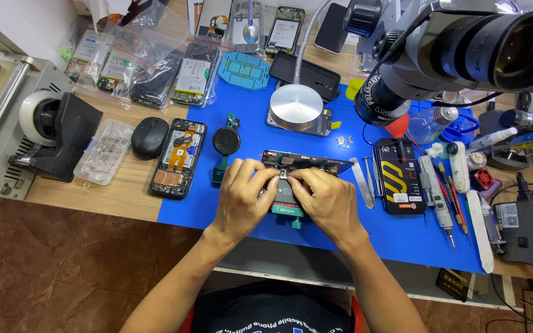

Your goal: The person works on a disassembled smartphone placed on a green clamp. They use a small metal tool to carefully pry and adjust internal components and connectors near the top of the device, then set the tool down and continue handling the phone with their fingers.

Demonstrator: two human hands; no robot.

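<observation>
Here, seen from the head camera, both hands met over an opened phone [306, 161] clamped in a small green holder [287, 209] on the blue mat [248, 203]. The left hand [242, 196] and right hand [327, 198] had their fingers [271, 176] pinched together on a tiny part at the phone's middle; what part it was could not be made out. The holder probably kept the phone steady. Just right of the fingers lay tweezers [361, 179] and a black case [398, 176]; left of them, another opened phone [179, 157] and a black mouse [150, 137] on the counter [94, 194].
</observation>
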